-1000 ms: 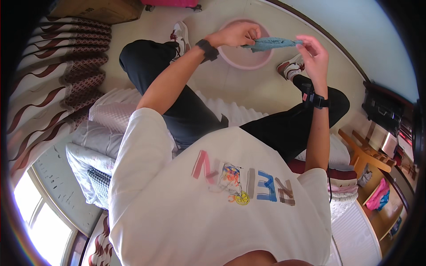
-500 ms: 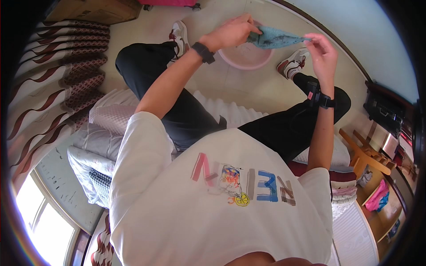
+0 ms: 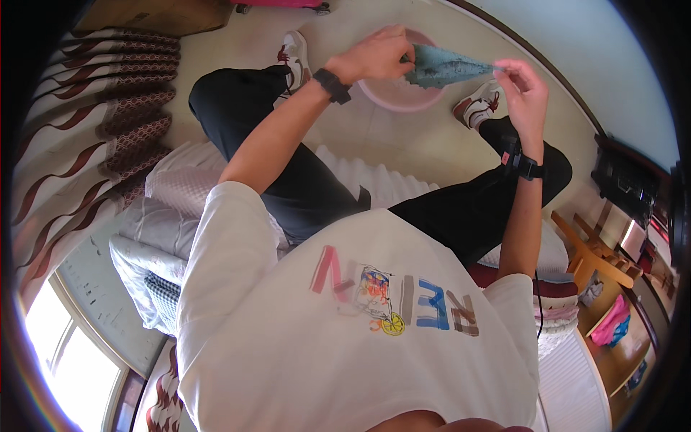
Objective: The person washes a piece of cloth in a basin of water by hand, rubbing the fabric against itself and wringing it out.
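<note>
A blue-green cloth with dark stains [image 3: 452, 67] is stretched between my two hands above a pink basin [image 3: 394, 99]. Its wide end is gripped by my left hand [image 3: 378, 56], whose fingers are closed on it. On the other side, my right hand [image 3: 524, 85] pinches the narrow, pointed end between thumb and fingertips. The basin stands on the floor between my feet, and the cloth and left hand hide part of it. What lies inside the basin is hard to make out.
Beside the basin are my shoes, left [image 3: 294, 59] and right [image 3: 476, 104]. A patterned curtain [image 3: 79, 137] hangs at the left, under a cardboard box [image 3: 155, 16]. A pink suitcase [image 3: 284, 6] stands at the top. To the right are a wooden chair [image 3: 597, 252] and a black case [image 3: 625, 183].
The cloth hangs a little wider and lower near my left hand, showing more of its surface. Both hands keep their grip and have barely moved.
</note>
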`<action>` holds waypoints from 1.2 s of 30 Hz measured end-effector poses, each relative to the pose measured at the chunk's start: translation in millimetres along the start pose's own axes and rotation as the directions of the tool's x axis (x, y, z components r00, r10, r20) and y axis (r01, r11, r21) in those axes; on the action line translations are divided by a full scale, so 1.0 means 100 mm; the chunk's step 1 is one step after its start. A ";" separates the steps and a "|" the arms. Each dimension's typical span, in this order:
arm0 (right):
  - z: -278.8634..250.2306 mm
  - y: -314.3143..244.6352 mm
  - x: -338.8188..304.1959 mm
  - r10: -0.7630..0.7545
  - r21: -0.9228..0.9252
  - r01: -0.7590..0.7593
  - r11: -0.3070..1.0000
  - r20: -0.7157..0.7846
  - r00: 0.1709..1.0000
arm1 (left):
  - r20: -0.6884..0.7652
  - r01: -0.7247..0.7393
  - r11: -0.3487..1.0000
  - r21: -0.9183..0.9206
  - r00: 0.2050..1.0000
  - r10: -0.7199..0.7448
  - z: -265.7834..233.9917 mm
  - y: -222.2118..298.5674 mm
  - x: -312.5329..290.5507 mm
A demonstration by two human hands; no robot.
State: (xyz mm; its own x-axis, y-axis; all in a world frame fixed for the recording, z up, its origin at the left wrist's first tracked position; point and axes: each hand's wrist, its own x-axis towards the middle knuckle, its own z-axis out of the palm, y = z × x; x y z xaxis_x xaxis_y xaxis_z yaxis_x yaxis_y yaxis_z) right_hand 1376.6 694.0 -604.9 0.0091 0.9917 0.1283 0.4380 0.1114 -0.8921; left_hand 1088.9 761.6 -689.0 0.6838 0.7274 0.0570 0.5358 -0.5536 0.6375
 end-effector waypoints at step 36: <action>-0.01 0.44 0.05 0.218 0.159 -0.195 0.968 -0.138 0.966 | 0.420 0.461 0.096 -0.882 0.864 -0.278 -0.17 0.00 0.21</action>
State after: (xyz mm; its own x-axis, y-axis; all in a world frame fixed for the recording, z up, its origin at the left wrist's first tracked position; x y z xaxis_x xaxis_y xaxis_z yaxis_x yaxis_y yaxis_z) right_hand 1397.0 704.2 -642.8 0.2285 0.9735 -0.0102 0.2788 -0.0755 -0.9574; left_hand 1094.6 783.6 -674.9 0.6498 0.6117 -0.4512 -0.0706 0.6396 0.7655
